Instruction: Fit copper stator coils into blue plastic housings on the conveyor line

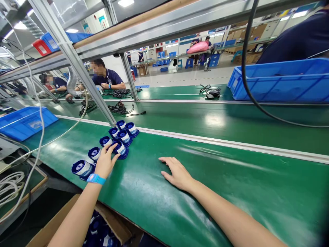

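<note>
Several dark blue round plastic parts with white labels and flat bases stand in two rough rows on the green work surface. My left hand, with a light blue band at the wrist, reaches over the near row. Its thumb and fingers are apart at the left side of one blue part; whether the fingertips touch it I cannot tell. A nearer blue part stands left of that wrist. My right hand is low over the green surface, right of the parts, its fingers stretched out and holding nothing.
A cardboard box below the bench edge contains more blue parts. Black cables lie beyond the white rail. Blue bins stand at left and right. A metal post rises behind the parts. Co-workers sit opposite.
</note>
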{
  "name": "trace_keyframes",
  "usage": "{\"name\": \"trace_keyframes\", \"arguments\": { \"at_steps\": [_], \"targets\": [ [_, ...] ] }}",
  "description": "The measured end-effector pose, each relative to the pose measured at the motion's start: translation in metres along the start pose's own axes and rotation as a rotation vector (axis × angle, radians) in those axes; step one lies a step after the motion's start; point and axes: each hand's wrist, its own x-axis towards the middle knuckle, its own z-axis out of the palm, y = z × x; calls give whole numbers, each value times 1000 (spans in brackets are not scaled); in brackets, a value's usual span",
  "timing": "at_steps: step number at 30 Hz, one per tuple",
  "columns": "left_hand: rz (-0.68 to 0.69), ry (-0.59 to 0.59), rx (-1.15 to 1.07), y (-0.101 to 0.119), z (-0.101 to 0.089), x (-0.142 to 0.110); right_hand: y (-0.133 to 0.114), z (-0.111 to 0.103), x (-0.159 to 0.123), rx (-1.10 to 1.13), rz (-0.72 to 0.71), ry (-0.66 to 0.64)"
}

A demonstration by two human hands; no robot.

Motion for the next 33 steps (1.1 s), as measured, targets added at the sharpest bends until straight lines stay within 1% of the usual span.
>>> {"name": "trace_keyframes", "arguments": {
  "at_steps": [4, 8, 13, 15, 17, 18, 20, 22, 23, 24, 25, 27, 28, 29, 31, 33],
  "targets": [
    [-25, 18, 77, -3, -4, -1, 1, 0, -1, 5, -12, -2],
    [-23, 32, 140, -6, -8, -3, 4, 2, -1, -6, -23, -3],
    [-16, 21, 164, -3, -8, 9, 7, 4, -1, -20, -49, 8],
    [-17, 15, 157, -3, -14, 5, 9, 4, -2, -19, -64, 13],
    [-50, 29, 158, -11, -29, -12, 11, 4, -4, -17, -82, 21],
    [-92, 51, 167, -18, -40, -28, 12, 5, -5, -19, -90, 25],
    [-234, 118, 209, -39, -65, -70, 14, 5, -6, -34, -100, 26],
    [-428, 176, 277, -66, -90, -126, 16, 6, -6, -58, -100, 20],
    [-528, 183, 312, -79, -99, -157, 16, 6, -6, -69, -95, 19],
    [-622, 164, 340, -91, -105, -188, 16, 6, -6, -79, -88, 18],
    [-707, 118, 360, -101, -107, -221, 16, 6, -6, -86, -81, 19],
    [-864, -29, 381, -111, -101, -285, 17, 7, -7, -98, -66, 20],
    [-939, -114, 386, -110, -93, -315, 18, 7, -7, -104, -59, 21],
    [-1011, -198, 390, -105, -82, -344, 19, 8, -7, -111, -55, 20],
    [-1123, -346, 393, -86, -59, -392, 20, 8, -8, -129, -49, 15],
    [-1185, -433, 404, -63, -37, -428, 21, 8, -8, -152, -42, 4]
  ]
}}
